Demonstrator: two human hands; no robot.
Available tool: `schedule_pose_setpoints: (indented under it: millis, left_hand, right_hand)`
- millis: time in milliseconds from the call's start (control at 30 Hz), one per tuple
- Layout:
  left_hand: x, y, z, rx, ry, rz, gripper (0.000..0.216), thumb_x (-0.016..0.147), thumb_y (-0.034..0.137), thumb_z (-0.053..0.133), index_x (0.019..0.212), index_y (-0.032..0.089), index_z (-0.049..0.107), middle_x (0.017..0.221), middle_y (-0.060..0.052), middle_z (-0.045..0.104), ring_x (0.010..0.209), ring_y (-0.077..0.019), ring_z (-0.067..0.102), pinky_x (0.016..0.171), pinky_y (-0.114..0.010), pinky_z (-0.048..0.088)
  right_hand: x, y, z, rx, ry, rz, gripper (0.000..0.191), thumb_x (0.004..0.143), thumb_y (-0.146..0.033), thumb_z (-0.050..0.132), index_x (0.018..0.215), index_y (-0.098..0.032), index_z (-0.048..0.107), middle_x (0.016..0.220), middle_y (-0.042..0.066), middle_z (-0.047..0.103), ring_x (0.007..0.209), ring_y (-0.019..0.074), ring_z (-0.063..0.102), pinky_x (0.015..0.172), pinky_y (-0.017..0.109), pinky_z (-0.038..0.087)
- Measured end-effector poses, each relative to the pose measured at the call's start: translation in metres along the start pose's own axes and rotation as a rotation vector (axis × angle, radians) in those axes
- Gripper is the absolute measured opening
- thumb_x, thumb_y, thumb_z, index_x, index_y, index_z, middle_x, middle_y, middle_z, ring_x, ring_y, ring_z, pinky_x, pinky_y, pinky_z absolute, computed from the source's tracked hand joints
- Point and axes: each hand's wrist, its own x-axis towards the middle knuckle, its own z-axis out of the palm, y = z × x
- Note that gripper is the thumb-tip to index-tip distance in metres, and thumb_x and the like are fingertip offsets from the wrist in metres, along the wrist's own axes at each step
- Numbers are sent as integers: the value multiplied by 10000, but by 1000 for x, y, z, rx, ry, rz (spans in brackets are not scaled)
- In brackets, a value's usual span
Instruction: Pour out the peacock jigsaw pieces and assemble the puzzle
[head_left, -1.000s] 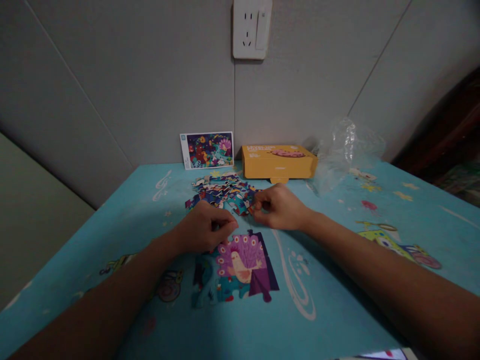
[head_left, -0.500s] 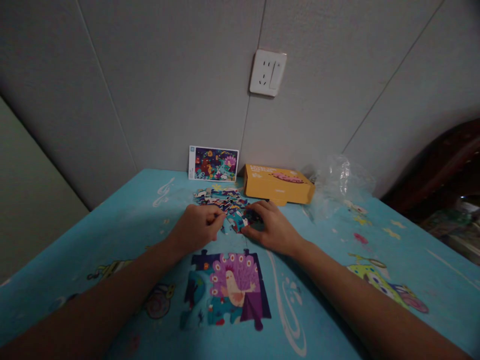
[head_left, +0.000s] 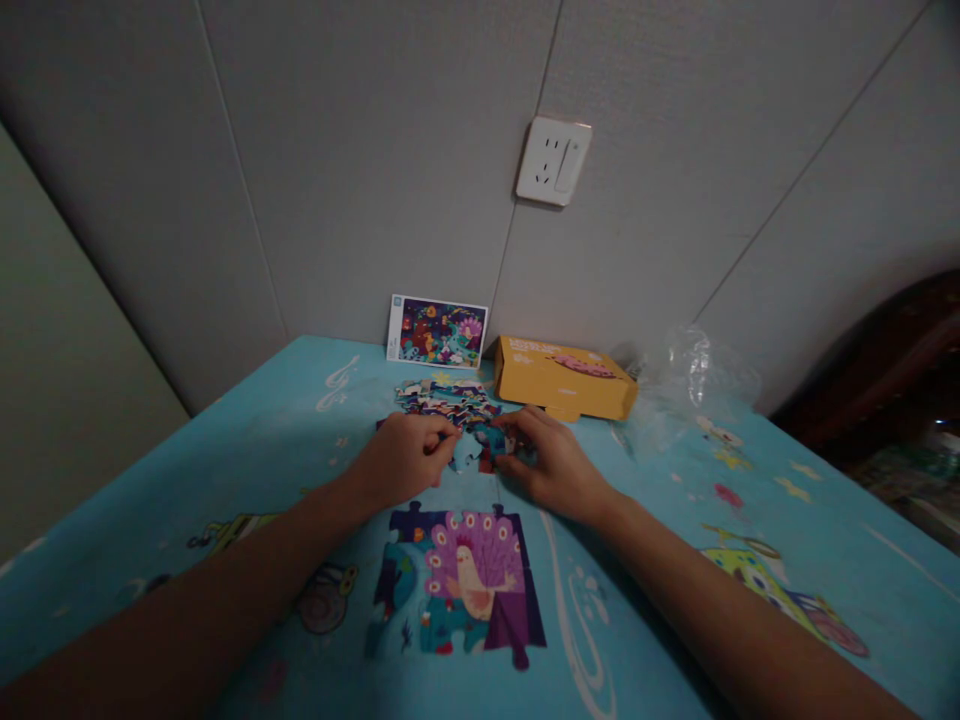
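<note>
My left hand [head_left: 405,458] is closed in a pinch at the front left of the heap of loose jigsaw pieces [head_left: 442,398]. A light blue jigsaw piece [head_left: 466,453] lies by its fingertips; whatever the pinch holds is hidden. On the right of the heap, my right hand [head_left: 553,466] curves thumb and fingers around a dark teal jigsaw piece [head_left: 492,440], partly covered by the fingers. Nearer to me lies a joined section of the puzzle [head_left: 469,585], with a purple peacock and a dark border along its right side.
A picture card [head_left: 438,332] of the puzzle leans on the wall behind the heap. Right of it is a yellow box [head_left: 566,378], then a crumpled clear plastic bag [head_left: 694,375]. A blue cartoon-print cloth [head_left: 645,620] covers the table; a socket [head_left: 554,161] is on the wall.
The view has shifted slightly, so everything sits a little further right. Near my fingertips the pieces have been shifted, and more of the light blue piece shows between my hands.
</note>
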Motion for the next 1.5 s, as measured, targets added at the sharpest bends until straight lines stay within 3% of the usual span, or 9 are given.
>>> schedule_pose_setpoints:
  millis: [200, 400, 633, 733, 900, 1200, 1500]
  left_hand:
    - [-1, 2, 1, -54, -41, 18, 245, 869, 252, 507, 982, 135, 691, 470, 38, 635, 398, -96, 588, 458, -178, 417]
    - [-2, 7, 1, -87, -76, 84, 374, 886, 286, 531, 1210, 114, 601, 499, 36, 656, 434, -104, 593, 472, -187, 414]
    - [-2, 10, -3, -124, -115, 74, 192, 914, 258, 475, 807, 154, 596, 463, 46, 608, 384, -67, 511, 465, -163, 384]
    - [-3, 11, -4, -134, -132, 89, 194, 918, 260, 471, 787, 162, 576, 451, 52, 589, 381, -64, 503, 468, -159, 385]
    - [-4, 11, -4, -125, -145, 132, 214, 928, 282, 470, 782, 166, 575, 455, 52, 589, 385, -57, 500, 471, -154, 382]
    - [-4, 8, -3, -127, -147, 144, 214, 932, 291, 476, 804, 166, 594, 464, 57, 589, 400, -60, 513, 474, -153, 388]
    - [-4, 12, -5, -133, -144, 141, 203, 923, 284, 491, 816, 166, 616, 459, 58, 590, 400, -62, 523, 491, -159, 403]
  right_hand:
    - [0, 1, -4, 20, 8, 0, 222, 834, -141, 615, 1054, -152, 642, 856, 61, 643, 730, 155, 568, 666, 278, 432]
    - [-3, -6, -3, 106, 29, -128, 168, 902, -195, 553, 1038, -162, 648, 795, 41, 648, 666, 126, 566, 626, 246, 430]
    - [-5, -17, -1, 147, 24, -103, 170, 915, -232, 548, 1031, -175, 658, 798, 31, 707, 634, 122, 596, 619, 244, 434]
    - [-4, -13, 1, 145, -23, -24, 249, 912, -233, 536, 1139, -165, 610, 716, 17, 691, 621, 139, 605, 601, 252, 430]
    - [-3, -10, 2, 148, -88, 47, 162, 913, -267, 526, 968, -186, 654, 756, 30, 712, 604, 133, 610, 590, 248, 420]
    - [-3, -16, -6, 158, -109, 51, 145, 901, -253, 530, 888, -177, 653, 706, 19, 682, 549, 111, 539, 560, 240, 385]
    - [-3, -15, -7, 211, -88, 58, 171, 880, -262, 563, 846, -175, 706, 712, 26, 699, 599, 124, 569, 576, 252, 407]
